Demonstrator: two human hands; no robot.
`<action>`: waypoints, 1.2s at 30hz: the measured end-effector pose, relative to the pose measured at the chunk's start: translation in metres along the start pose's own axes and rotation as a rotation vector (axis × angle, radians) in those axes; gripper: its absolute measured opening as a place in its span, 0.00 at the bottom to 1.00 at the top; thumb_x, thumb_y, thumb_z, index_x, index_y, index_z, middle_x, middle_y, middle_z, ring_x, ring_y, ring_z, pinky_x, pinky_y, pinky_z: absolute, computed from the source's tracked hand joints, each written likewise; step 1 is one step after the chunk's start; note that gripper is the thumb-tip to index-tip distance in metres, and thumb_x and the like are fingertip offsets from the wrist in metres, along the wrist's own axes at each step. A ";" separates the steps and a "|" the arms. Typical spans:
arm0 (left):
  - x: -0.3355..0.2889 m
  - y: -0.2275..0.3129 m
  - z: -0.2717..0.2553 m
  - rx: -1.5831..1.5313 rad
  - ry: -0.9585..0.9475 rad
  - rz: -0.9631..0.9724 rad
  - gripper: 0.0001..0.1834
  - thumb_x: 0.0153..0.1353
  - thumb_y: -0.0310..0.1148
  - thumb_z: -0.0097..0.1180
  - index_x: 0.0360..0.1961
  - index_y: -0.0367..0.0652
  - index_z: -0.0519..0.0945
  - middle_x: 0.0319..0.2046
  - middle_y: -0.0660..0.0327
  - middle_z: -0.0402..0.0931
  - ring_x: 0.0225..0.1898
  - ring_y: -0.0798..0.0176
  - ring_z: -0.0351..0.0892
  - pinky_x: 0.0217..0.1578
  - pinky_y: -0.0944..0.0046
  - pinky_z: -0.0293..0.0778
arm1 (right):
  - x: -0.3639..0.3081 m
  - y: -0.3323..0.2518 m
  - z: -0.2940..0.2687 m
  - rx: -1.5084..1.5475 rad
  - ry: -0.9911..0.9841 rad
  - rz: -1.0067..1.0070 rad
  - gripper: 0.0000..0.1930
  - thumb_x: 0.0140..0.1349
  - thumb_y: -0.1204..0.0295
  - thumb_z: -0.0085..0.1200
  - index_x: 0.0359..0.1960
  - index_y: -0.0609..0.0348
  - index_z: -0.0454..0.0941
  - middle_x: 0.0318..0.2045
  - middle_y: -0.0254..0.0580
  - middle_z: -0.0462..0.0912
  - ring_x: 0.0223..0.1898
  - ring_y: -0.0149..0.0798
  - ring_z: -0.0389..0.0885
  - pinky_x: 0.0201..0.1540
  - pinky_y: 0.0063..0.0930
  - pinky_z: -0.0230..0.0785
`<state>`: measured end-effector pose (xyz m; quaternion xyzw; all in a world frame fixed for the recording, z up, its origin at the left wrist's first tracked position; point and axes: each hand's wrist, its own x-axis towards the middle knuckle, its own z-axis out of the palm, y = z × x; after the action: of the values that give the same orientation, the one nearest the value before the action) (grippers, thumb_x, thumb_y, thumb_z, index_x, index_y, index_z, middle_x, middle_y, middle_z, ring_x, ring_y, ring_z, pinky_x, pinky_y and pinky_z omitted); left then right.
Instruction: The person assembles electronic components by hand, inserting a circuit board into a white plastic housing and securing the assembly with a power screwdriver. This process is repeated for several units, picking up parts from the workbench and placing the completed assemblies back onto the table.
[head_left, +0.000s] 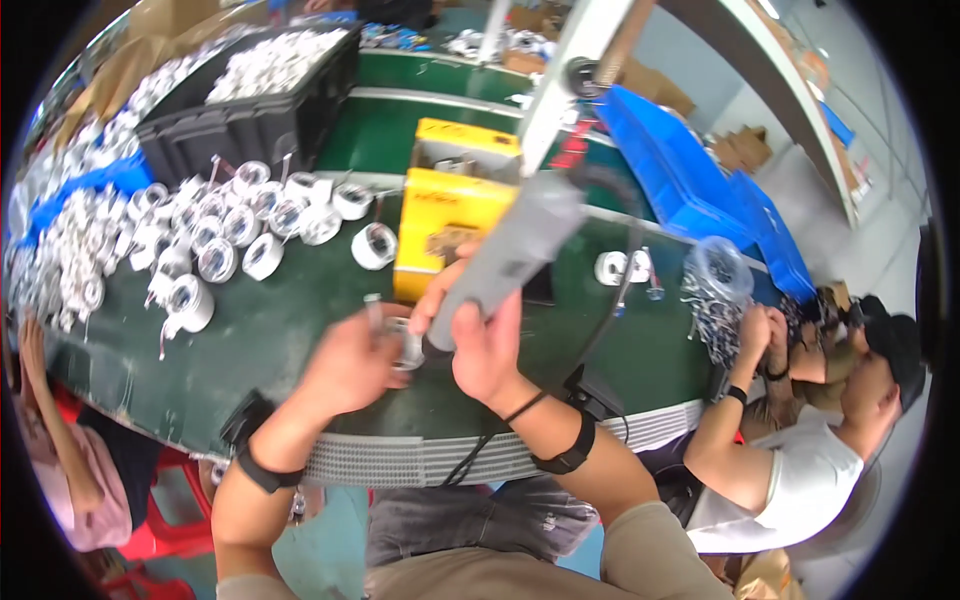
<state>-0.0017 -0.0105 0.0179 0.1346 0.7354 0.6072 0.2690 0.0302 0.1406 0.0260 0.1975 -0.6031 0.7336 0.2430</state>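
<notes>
My right hand [490, 345] is wrapped round a grey corded electric screwdriver [520, 245], blurred by motion. The tool slants down to the left, its lower end close to my left hand; its bit cannot be made out. My left hand [345, 365] grips a small white ring-shaped part [407, 345] over the green table, fingers partly smeared. Right behind the tool stands a yellow box [440, 215], open at the top with small parts inside. Left of it, several white ring-shaped housings [240, 225] with short wires lie in a pile.
A black crate [240, 125] of white parts stands at the far left. Blue bins [680, 170] lie beyond a white post [560, 90] at the right. A clear bag [720, 268] sits by a metal parts pile. Co-workers sit at both sides; a cable hangs from the tool.
</notes>
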 end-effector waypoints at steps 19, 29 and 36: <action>-0.009 0.022 -0.018 0.248 -0.251 -0.085 0.16 0.65 0.38 0.56 0.42 0.34 0.80 0.28 0.60 0.82 0.23 0.71 0.78 0.26 0.69 0.74 | 0.003 -0.064 -0.167 -1.429 -0.178 0.091 0.34 0.42 0.67 0.71 0.55 0.55 0.74 0.47 0.45 0.80 0.55 0.51 0.70 0.60 0.43 0.60; 0.011 0.011 0.003 -0.512 -0.620 0.014 0.30 0.66 0.42 0.54 0.63 0.37 0.64 0.50 0.54 0.74 0.47 0.59 0.79 0.45 0.60 0.80 | -0.009 -0.044 -0.077 -0.398 -0.289 -0.067 0.46 0.45 0.64 0.74 0.64 0.61 0.60 0.63 0.49 0.62 0.64 0.50 0.62 0.55 0.46 0.70; 0.009 0.012 -0.001 -0.734 -0.574 -0.023 0.32 0.59 0.30 0.57 0.65 0.38 0.62 0.56 0.56 0.70 0.55 0.58 0.73 0.56 0.51 0.72 | -0.021 -0.026 -0.087 -0.183 -0.187 0.621 0.19 0.67 0.74 0.51 0.58 0.66 0.67 0.42 0.40 0.81 0.45 0.30 0.79 0.51 0.26 0.70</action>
<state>-0.0115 -0.0042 0.0280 0.1848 0.3692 0.7625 0.4981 0.0630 0.2274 0.0170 0.0483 -0.7175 0.6942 -0.0320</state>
